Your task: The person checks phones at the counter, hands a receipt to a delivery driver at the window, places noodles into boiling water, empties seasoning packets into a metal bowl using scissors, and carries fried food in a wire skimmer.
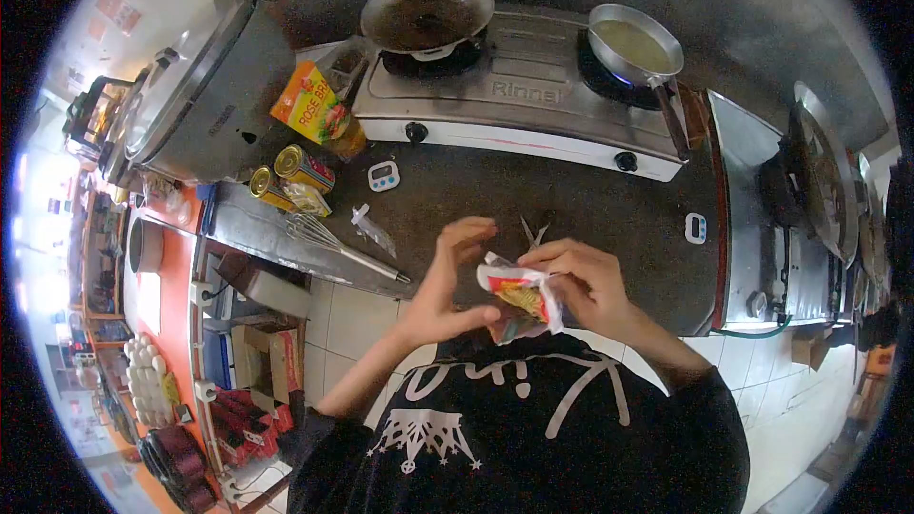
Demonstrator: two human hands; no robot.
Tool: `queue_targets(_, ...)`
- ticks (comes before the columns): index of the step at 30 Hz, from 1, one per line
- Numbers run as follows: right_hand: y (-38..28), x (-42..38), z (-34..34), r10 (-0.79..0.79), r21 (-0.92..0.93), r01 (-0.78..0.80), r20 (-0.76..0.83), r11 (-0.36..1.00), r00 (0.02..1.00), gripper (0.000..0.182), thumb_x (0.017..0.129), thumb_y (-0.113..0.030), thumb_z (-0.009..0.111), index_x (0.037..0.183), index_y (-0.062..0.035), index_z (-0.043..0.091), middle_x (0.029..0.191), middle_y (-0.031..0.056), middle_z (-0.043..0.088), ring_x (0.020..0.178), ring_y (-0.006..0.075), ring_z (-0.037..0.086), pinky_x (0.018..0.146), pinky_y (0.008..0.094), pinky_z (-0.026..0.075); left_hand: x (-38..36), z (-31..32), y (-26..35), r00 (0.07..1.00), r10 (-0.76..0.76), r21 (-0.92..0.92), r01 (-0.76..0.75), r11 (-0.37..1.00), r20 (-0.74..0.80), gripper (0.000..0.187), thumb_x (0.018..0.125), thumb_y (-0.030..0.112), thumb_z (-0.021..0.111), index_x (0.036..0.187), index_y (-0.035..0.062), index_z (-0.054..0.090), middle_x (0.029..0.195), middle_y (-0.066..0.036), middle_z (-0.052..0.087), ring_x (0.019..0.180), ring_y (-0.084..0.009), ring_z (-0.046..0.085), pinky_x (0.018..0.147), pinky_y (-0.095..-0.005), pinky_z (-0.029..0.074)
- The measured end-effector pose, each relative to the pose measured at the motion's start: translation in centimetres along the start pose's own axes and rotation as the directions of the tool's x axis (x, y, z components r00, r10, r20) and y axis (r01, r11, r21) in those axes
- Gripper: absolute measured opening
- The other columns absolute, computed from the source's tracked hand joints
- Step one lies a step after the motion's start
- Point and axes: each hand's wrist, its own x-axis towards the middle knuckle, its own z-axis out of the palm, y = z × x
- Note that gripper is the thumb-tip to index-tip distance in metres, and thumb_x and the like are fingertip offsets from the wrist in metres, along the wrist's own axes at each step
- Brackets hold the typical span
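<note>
Held close over the black shirt, a noodle packet [519,293] sits between both hands: left hand [447,276] pinches its lower edge, fingers spread above, while right hand [586,281] grips the top. Its top looks partly torn; the noodles are still inside, and the pot [633,46] waits over a lit burner beyond the bench [571,200].

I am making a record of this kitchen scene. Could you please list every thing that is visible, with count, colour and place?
noodle packet: 1, red, white and yellow, held in both hands
scissors: 1, metal, on the counter behind the hands
whisk: 1, metal, on the counter, left
timers: 2, white, one near the stove front, one at the right end of the counter
tins: 2, gold and red, lying on the counter, left
carton: 1, orange and green, beside the stove
stove: 1, silver, at the back
wok: 1, dark, on the stove's left burner
pan: 1, metal, holds pale liquid, on the right burner
large pot: 1, grey, far left
left hand: 1, on the packet
right hand: 1, on the packet
</note>
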Motion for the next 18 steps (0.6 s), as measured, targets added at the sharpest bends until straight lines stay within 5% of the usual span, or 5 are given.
queue_targets(1, 0.2, 0.0, 0.0, -0.006, 0.001, 0.006, 0.004, 1.000, 1.000, 0.005, 0.082, -0.003, 0.057, 0.087, -0.0026, 0.057, 0.105, 0.0133, 0.061, 0.088, 0.0261, 0.062, 0.074, 0.0331, 0.050, -0.2, 0.7, -0.7, 0.994, -0.105, -0.309, 0.093, 0.946, -0.024, 0.093, 0.065, 0.039, 0.078, 0.130, -0.0004, 0.026, 0.128, -0.020, 0.038, 0.120, -0.0313, 0.039, 0.101, -0.0412, 0.031)
queue_targets(6, 0.8, -1.3, 1.1, 0.143, 0.141, -0.117, -0.189, 0.983, 0.971, 0.006, 0.085, -0.002, 0.052, 0.080, -0.0008, 0.050, 0.102, 0.0134, 0.062, 0.083, 0.0166, 0.060, 0.068, 0.0272, 0.048, -1.8, 2.1, -3.5, 0.994, 0.007, -0.289, 0.025, 0.957, 0.109, 0.132, 0.046, 0.048, 0.087, 0.140, 0.0022, 0.007, 0.137, -0.021, 0.030, 0.128, -0.0307, 0.032, 0.106, -0.0426, 0.024)
queue_targets(11, 1.6, -1.1, 1.2, 0.181, 0.116, -0.160, -0.202, 0.980, 0.963, 0.008, 0.085, 0.002, 0.048, 0.078, -0.0016, 0.044, 0.110, 0.0160, 0.054, 0.078, 0.0117, 0.057, 0.064, 0.0218, 0.046, -2.3, 4.3, -4.1, 0.989, -0.122, -0.087, 0.129, 0.988, 0.081, 0.117, 0.050, 0.034, 0.089, 0.138, 0.0010, 0.020, 0.137, -0.016, 0.031, 0.125, -0.0257, 0.035, 0.105, -0.0369, 0.027)
queue_targets(14, -0.7, 0.2, -1.1, 0.127, -0.091, -0.128, -0.015, 0.988, 0.992, 0.017, 0.079, -0.007, 0.057, 0.094, -0.0036, 0.050, 0.120, 0.0189, 0.045, 0.107, 0.0263, 0.049, 0.086, 0.0353, 0.043, -2.7, 4.2, -4.7, 0.889, -0.382, -0.480, 0.458, 0.748, 0.253, 0.096, 0.058, 0.024, 0.084, 0.133, 0.0016, 0.030, 0.128, -0.010, 0.043, 0.118, -0.0189, 0.041, 0.102, -0.0339, 0.031)
queue_targets(18, -2.1, 1.9, -3.0, 0.016, -0.304, 0.116, 0.399, 0.946, 0.917, 0.043, 0.071, -0.030, 0.070, 0.107, -0.0102, 0.059, 0.132, 0.0163, 0.036, 0.125, 0.0371, 0.030, 0.104, 0.0524, 0.023, -1.9, 1.5, -5.3, 0.794, -0.295, -0.412, 0.547, 0.729, 0.531, 0.098, 0.057, 0.027, 0.084, 0.134, 0.0026, 0.029, 0.127, -0.011, 0.045, 0.117, -0.0183, 0.043, 0.102, -0.0339, 0.031)
